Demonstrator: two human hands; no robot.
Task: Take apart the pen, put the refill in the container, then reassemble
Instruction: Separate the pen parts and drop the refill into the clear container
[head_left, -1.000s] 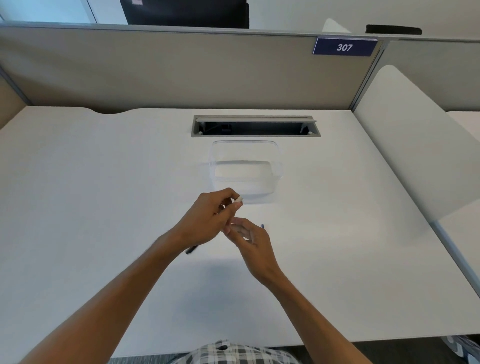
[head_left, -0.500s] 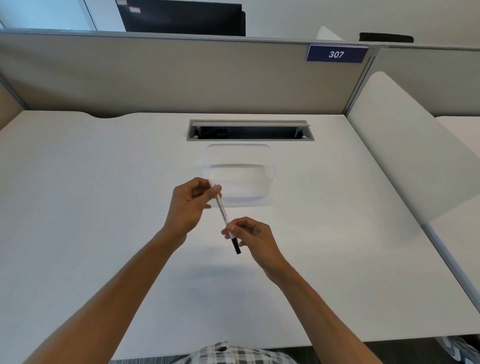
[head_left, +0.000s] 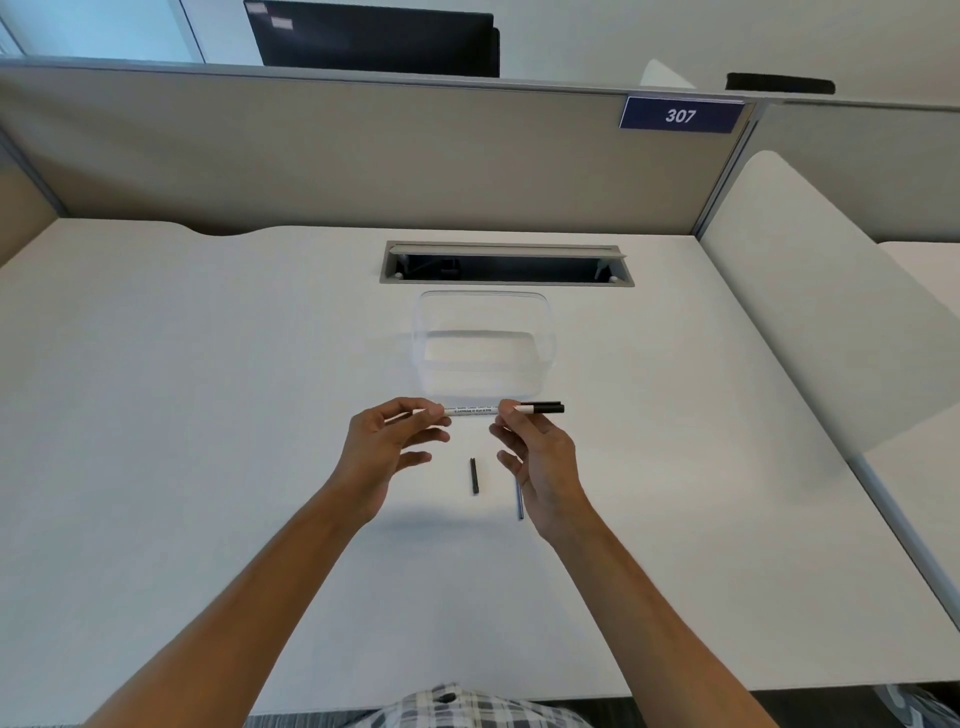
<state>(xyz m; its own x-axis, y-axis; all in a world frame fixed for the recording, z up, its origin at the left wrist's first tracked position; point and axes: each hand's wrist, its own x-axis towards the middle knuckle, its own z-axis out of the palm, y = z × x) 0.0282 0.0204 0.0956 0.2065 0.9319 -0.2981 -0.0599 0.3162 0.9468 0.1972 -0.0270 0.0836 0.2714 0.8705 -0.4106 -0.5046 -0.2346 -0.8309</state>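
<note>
A white pen (head_left: 470, 410) with a black cap end on the right is held level above the desk, just in front of the clear plastic container (head_left: 485, 345). My left hand (head_left: 387, 452) pinches its left end between thumb and forefinger. My right hand (head_left: 540, 457) pinches the barrel near the black cap. On the desk under the hands lie a short black pen piece (head_left: 474, 475) and a thin blue-grey refill (head_left: 519, 501), partly hidden by my right hand. The container looks empty.
A white desk (head_left: 208, 415) with a recessed cable tray (head_left: 506, 262) behind the container. Beige partition walls stand behind and to the right, one bearing a blue sign reading 307 (head_left: 680, 115). A dark monitor shows above the partition.
The pen has turned from a steep slant to level and risen toward the container. My hands have spread apart along it, and the black piece and refill on the desk are now visible.
</note>
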